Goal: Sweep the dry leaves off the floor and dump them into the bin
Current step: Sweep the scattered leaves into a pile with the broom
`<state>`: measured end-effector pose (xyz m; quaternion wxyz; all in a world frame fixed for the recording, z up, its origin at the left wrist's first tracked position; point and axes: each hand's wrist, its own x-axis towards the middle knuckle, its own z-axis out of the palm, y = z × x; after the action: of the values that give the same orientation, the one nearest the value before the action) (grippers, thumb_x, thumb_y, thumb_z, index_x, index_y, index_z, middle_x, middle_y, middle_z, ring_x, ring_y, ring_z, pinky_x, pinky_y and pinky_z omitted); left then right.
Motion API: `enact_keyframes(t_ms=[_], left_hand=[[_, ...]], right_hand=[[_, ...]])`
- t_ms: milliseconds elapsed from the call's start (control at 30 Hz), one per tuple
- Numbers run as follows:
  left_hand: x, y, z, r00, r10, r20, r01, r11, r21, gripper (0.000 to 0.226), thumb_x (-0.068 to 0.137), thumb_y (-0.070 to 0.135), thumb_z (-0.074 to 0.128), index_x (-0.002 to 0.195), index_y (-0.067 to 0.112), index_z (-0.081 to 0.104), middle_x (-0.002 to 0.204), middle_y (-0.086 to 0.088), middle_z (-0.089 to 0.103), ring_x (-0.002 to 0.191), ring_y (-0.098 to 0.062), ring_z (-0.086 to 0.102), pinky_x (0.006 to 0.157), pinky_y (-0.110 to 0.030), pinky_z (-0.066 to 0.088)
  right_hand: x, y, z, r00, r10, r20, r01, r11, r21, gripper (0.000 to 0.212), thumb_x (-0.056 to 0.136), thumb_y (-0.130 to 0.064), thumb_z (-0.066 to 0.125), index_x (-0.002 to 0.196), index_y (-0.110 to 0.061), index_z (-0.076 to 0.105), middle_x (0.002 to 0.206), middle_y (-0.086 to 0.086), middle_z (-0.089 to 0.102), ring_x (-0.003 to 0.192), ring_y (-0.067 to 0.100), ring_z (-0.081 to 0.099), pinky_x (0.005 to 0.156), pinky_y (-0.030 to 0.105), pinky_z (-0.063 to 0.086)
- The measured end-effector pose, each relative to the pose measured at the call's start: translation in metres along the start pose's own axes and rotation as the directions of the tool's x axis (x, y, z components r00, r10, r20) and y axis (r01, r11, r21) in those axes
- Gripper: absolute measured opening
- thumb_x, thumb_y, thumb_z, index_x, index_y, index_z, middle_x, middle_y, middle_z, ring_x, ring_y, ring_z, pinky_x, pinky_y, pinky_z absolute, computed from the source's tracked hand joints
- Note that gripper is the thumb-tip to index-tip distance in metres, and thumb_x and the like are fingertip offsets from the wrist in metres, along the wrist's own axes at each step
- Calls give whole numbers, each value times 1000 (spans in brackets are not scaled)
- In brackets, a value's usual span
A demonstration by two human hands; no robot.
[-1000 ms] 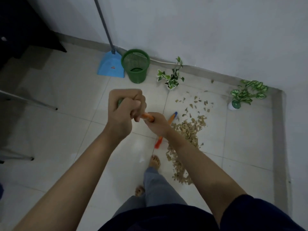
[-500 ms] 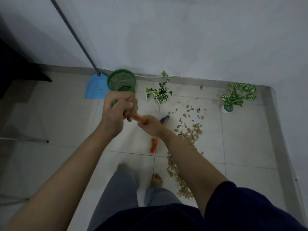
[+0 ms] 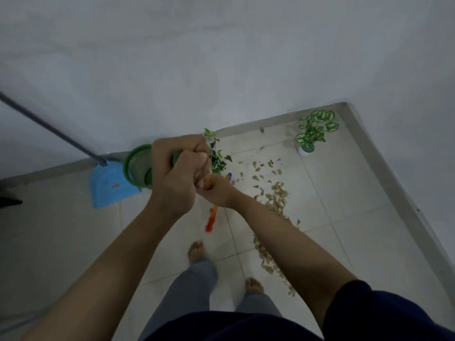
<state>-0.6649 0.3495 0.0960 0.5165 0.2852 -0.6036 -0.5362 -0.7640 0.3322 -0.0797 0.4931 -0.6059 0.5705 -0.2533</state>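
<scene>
Orange broom (image 3: 211, 219) gets gripped by both fists, left hand (image 3: 177, 168) above right hand (image 3: 216, 191), mid-sweep, with dry leaves (image 3: 275, 200) strewn right of it, so next they probably need herding toward the blue dustpan (image 3: 108, 184) and green bin (image 3: 136, 166).

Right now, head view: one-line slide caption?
Both hands, left hand and right hand, grip an orange broom beside dry leaves, green bin ahead.

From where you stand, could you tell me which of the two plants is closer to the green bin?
The plant with white-edged leaves, partly hidden behind the left hand; the other sits in the corner.
</scene>
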Motion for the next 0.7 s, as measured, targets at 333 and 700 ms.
enact_keyframes(t_ms=[333,700], left_hand=[[30,-44,-36,976,-97,193,120,987,-107,26,69,14,42,45,23,36,41,8,31,37,-20,27,41,-45,22],[160,-20,-4,824,65,562,39,985,-171,22,67,15,42,47,19,36,38,8,32,35,-14,34,52,-25,32]], right_hand=[[5,9,-15,953,246,-177,-267,957,-111,40,88,-7,53,53,-21,40,57,0,43,59,17,42,59,26,30],[49,-29,-102,802,188,-566,-202,979,39,48,88,-6,54,50,-20,28,49,-5,34,44,7,32,43,14,29]])
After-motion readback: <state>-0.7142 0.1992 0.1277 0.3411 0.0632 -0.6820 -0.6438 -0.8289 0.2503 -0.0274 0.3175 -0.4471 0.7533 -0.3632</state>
